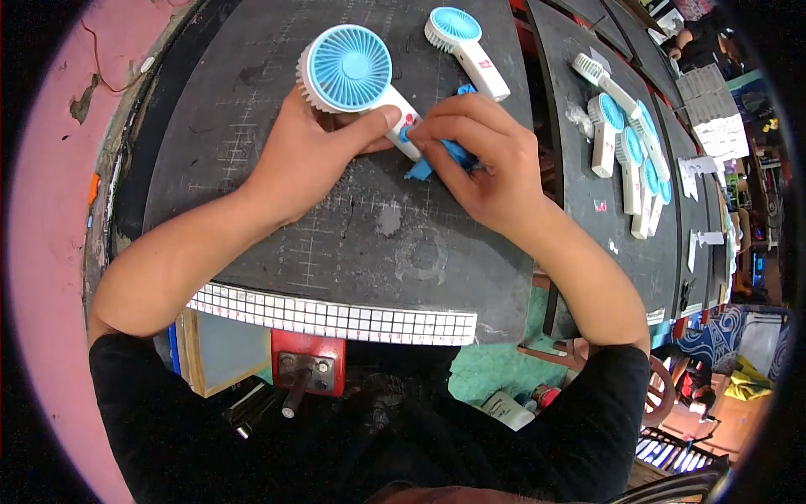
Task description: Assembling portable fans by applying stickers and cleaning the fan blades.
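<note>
A white handheld fan with a light-blue round grille is tilted over the dark board, its head to the upper left. My left hand is closed around it just below the head, thumb lying along the handle. My right hand pinches a bit of blue cloth against the handle, beside a small red mark. More of the cloth bunches under my right fingers, partly hidden by them. Beyond that hand, a second fan of the same kind lies on the board.
Several more white-and-blue fans lie close together on the dark table at right, near crumpled clear plastic. A white gridded strip runs along the board's front edge. Left stands a pink wall. Another person is at far right.
</note>
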A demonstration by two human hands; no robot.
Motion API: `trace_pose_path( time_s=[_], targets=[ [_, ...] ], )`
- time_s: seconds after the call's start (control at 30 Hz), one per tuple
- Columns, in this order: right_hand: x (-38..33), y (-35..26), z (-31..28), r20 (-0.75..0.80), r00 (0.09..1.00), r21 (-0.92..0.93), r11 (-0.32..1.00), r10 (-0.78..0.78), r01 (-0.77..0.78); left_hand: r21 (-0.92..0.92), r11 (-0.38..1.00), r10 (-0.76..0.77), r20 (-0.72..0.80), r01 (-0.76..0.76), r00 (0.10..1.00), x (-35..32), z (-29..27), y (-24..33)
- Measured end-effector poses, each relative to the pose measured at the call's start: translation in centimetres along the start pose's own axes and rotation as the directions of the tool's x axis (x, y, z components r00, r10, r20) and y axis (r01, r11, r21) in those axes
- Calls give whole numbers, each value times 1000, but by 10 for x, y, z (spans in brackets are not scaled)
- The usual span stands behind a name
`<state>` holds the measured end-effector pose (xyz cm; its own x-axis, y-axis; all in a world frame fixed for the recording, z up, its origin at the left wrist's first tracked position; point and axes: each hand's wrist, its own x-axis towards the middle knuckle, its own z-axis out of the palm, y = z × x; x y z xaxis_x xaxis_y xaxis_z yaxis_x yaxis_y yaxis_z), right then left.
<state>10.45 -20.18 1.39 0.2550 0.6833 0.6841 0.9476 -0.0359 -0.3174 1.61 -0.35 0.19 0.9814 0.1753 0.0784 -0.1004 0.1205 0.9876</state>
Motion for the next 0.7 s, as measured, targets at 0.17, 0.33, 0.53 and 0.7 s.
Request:
trace_pose_path(
  time_s=[0.17,0.33,0.53,0.7],
  targets=[
    [1,0,-2,-161,986,62,998,43,-34,52,996,71,57,-74,996,-4,2,-1],
    [-4,13,6,-135,983,60,992,121,-114,-28,999,44,6,-44,999,-4,3,-3],
    [3,26,-4,-36,988,-188,970,148,-152,-198,971,122,-84,-137,989,-1,-1,-6],
    [23,5,-36,-76,987,-199,968,139,-152,-204,940,249,-139,-273,959,2,-9,-4]
  ],
)
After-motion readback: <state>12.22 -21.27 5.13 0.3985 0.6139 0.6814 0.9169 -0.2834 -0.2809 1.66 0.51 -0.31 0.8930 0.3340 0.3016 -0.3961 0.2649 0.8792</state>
